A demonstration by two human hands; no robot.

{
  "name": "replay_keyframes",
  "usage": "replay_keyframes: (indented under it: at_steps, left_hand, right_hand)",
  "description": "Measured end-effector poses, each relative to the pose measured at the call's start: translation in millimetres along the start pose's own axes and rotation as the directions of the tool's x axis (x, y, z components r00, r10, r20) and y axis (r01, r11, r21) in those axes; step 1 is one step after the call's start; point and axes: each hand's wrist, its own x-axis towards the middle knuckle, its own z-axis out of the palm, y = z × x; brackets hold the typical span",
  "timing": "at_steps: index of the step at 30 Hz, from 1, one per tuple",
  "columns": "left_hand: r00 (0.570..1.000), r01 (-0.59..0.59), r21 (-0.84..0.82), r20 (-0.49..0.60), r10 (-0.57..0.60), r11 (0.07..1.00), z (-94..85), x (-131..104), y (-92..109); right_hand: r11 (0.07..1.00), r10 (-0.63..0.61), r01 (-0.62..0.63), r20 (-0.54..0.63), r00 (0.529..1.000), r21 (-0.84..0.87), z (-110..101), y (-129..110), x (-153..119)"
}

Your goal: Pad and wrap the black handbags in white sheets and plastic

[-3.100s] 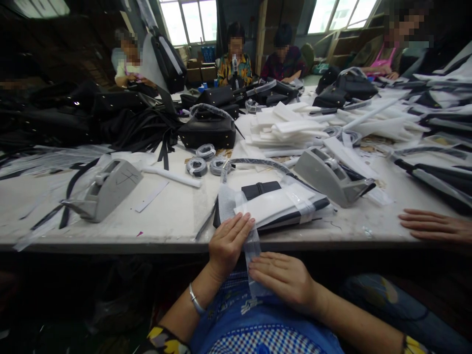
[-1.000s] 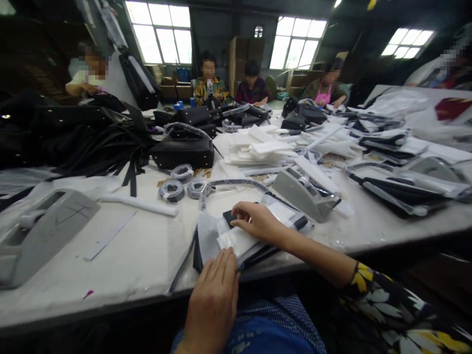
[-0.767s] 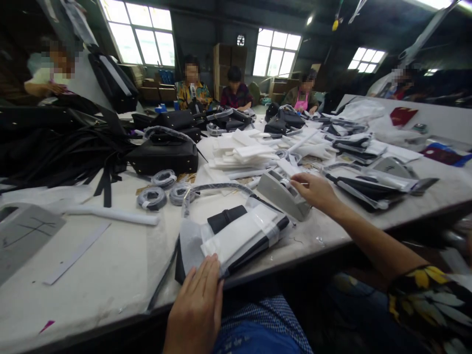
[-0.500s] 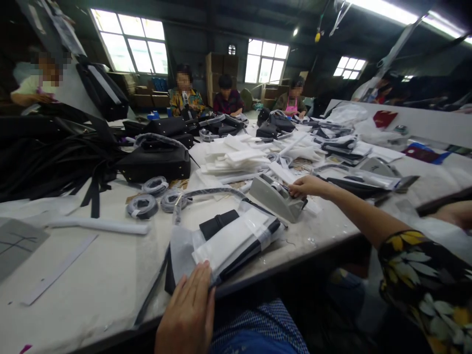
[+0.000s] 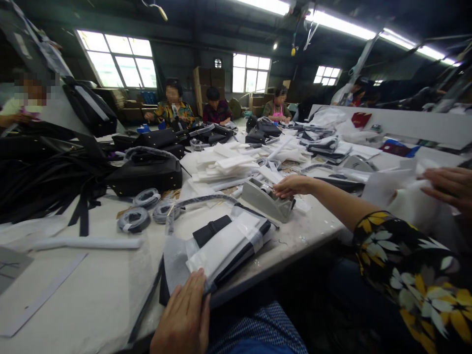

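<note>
In front of me on the table lies a dark flat bag (image 5: 262,231) with white wrapping paper (image 5: 224,241) folded and taped over it. Its strap (image 5: 206,197), wound in clear film, arches behind. My left hand (image 5: 184,309) rests on the near left edge of the paper, fingers stretched out flat. At a grey tape dispenser (image 5: 258,201) just beyond the bag, the fingers of my right hand (image 5: 293,186) are pressed together on the tape by the cutter end. The thumb and the tape's loose end are hard to make out.
Wrapped strap coils (image 5: 134,220) sit left of the dispenser. Behind are stacked white sheets (image 5: 224,164) and black bags (image 5: 145,174). A white roll (image 5: 88,243) lies at left. Another person's hand (image 5: 452,184) is beside white film at right. Several people sit across the table.
The view has turned slightly to the right. My right hand's fingers have shifted a little at the dispenser. A co-worker's hand and white film have come further into view at right.
</note>
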Motion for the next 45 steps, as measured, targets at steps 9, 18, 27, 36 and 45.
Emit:
replay_keyframes:
  at_steps: [9, 18, 27, 36, 45]
  left_hand:
    - [1.000, -0.012, -0.042, -0.026, 0.011, 0.999, 3.3, -0.1, -4.9]
    - [0.999, -0.027, -0.044, -0.036, 0.026, 0.999, 3.3, 0.0, -6.8]
    - [1.000, 0.017, -0.097, 0.000, -0.017, 0.995, -2.6, 2.1, -4.6]
    - [0.990, 0.124, -0.116, 0.080, -0.115, 0.985, -12.1, 3.6, 4.7]
    - [0.973, 0.218, -0.224, 0.128, -0.193, 0.950, -10.7, 2.5, 8.9]
  right_hand:
    - [0.996, -0.068, 0.074, -0.123, 0.990, 0.042, -38.7, 38.8, -80.4]
    - [0.982, -0.177, 0.187, -0.308, 0.935, 0.002, 2.0, 125.0, -57.0]
    - [0.873, -0.474, 0.371, -0.365, 0.801, -0.317, 10.9, 125.0, -104.6]
    - [0.214, -0.840, 0.912, 0.410, 0.354, -0.349, 86.4, 23.2, -151.2]
    - [0.703, -0.699, 0.531, 0.596, 0.395, 0.473, 174.7, -33.5, -141.5]
